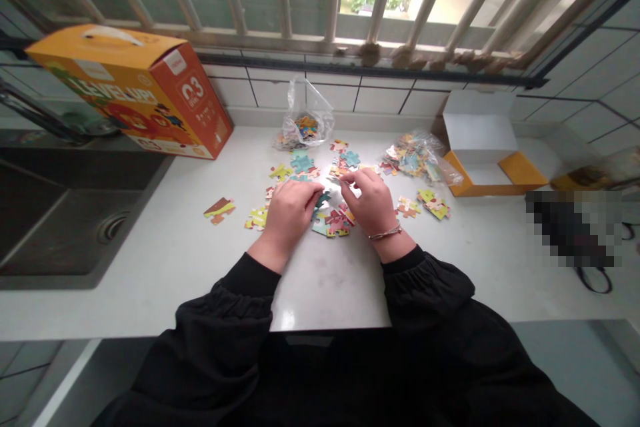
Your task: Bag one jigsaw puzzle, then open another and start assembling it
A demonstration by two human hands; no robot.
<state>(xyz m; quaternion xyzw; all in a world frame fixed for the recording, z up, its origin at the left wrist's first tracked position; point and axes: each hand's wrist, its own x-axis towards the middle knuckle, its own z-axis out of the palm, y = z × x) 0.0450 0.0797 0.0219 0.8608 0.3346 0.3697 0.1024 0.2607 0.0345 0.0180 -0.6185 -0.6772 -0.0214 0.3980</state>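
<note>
Several colourful jigsaw puzzle pieces lie on the white counter around both hands. My left hand [291, 208] is closed, thumb against fingers, with a dark teal puzzle piece [324, 200] at its fingertips. Facing it, my right hand [371, 203] pinches a small puzzle piece [333, 180] seen nearly edge-on between thumb and forefinger. Below the fingertips lie red and pink pieces [339, 221]. Blue pieces [302, 161] sit just beyond my left hand. A brown and yellow piece [219, 210] lies apart at the left, and a yellow-green piece [434, 204] to the right of my right hand.
Behind the pieces stand an open plastic bag [310, 113] and another bag of pieces [417, 159]. An orange carton [135, 93] is at the left by the sink [90, 240]. An open yellow box [493, 177] stands right, with a pixelated dark object [570, 230] nearby.
</note>
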